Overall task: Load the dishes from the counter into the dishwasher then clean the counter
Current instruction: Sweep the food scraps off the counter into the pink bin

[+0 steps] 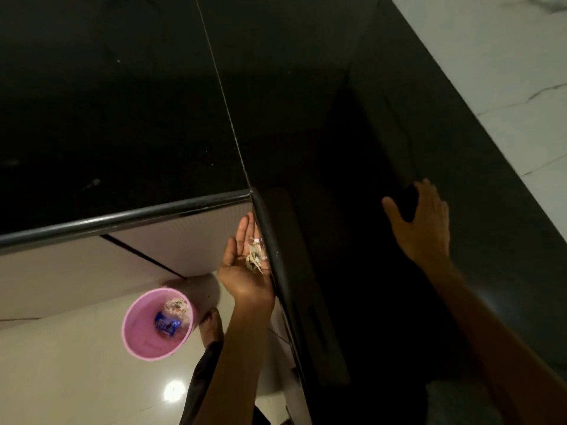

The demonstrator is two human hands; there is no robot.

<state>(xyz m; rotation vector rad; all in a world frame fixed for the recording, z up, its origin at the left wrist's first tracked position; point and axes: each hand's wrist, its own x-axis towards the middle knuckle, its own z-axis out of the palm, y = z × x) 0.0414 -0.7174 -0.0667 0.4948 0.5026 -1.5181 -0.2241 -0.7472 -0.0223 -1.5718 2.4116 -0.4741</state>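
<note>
The black stone counter (122, 118) fills the upper view and turns a corner at its rounded edge (270, 240). My left hand (245, 265) is cupped palm-up just below that edge, with a small heap of pale food scraps (256, 256) lying in the palm. My right hand (420, 222) rests flat on the dark counter at the right, fingers spread, over a dark object that I cannot identify. No dishes or dishwasher are in view.
A pink bin (159, 323) stands on the pale tiled floor at lower left, holding scraps and a blue wrapper (167, 326). My bare foot (211, 326) is beside it. A white marble wall (506, 72) runs along the right behind the counter.
</note>
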